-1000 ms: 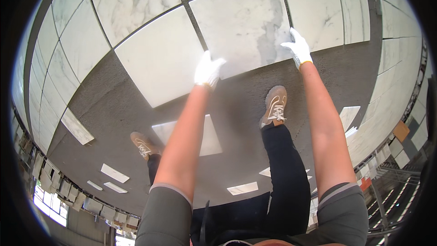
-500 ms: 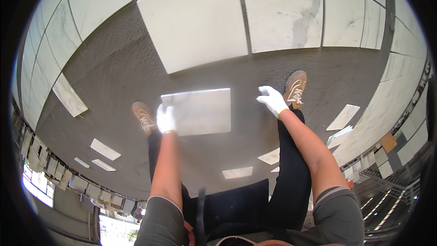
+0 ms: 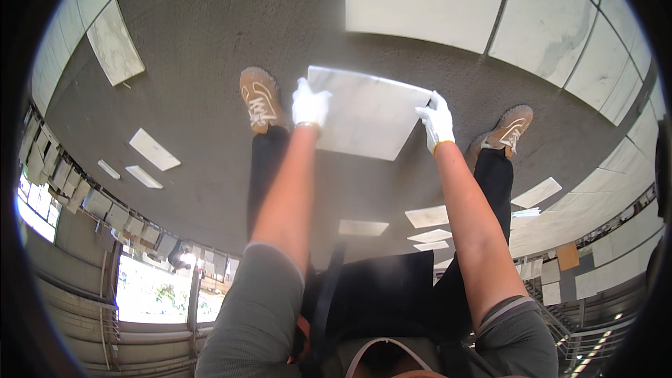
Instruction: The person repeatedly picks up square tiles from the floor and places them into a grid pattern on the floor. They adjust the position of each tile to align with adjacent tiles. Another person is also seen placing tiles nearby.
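Tile [image 3: 367, 115], whitish with faint grey veining, was between the brown left shoe [image 3: 257, 98] and right shoe [image 3: 514, 126], over grey floor [image 3: 203, 49]; couldn't tell if lifted clear. White-gloved left hand [image 3: 310, 106] gripped its left edge, slightly blurred. White-gloved right hand [image 3: 437, 122] gripped its right edge near the far corner, thumb on top. Larger laid tile [image 3: 427, 0] lay beyond, apart. Loose white piece [image 3: 154, 149] lay off left.
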### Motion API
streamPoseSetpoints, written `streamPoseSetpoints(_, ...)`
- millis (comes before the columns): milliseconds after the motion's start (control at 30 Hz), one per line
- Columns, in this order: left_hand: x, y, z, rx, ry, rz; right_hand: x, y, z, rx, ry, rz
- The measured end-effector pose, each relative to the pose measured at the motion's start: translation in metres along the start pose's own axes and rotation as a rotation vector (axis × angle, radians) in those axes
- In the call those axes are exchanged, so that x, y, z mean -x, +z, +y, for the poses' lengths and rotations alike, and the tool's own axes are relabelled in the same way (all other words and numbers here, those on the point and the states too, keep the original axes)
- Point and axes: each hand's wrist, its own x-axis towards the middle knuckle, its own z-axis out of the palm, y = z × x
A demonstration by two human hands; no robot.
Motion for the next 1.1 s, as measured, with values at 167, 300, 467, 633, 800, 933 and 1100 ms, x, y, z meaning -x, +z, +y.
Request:
streamPoseSetpoints(167, -0.01, -0.012, -0.017, 0.204, 0.114, -0.09, 0.003, 0.004, -0.004, -0.14, 0.027, 0.026)
streamPoseSetpoints(300, -0.004, -0.033, -0.028, 0.404, 0.052, -0.324, 0.007, -0.01, 0.006, -0.057, 0.011, 0.005)
streamPoseSetpoints(467, 0.031, -0.078, -0.016, 0.365, 0.219, -0.603, 0.052, -0.014, 0.04, -0.096, -0.089, -0.124)
streamPoseSetpoints(633, 0.09, -0.111, -0.014, 0.397, 0.187, -0.484, 0.084, -0.031, 0.038, 0.073, -0.146, -0.116)
streamPoseSetpoints(800, 0.141, -0.151, 0.003, 0.453, 0.208, -0.354, 0.135, -0.055, -0.02, 0.101, -0.312, -0.067)
streamPoseSetpoints(933, 0.177, -0.203, 0.03, 0.511, 0.242, -0.232, 0.188, -0.064, -0.124, 0.136, -0.43, -0.077)
streamPoseSetpoints(1100, 0.187, -0.261, 0.063, 0.822, 0.292, -0.153, 0.259, -0.078, -0.254, 0.03, -0.487, -0.24)
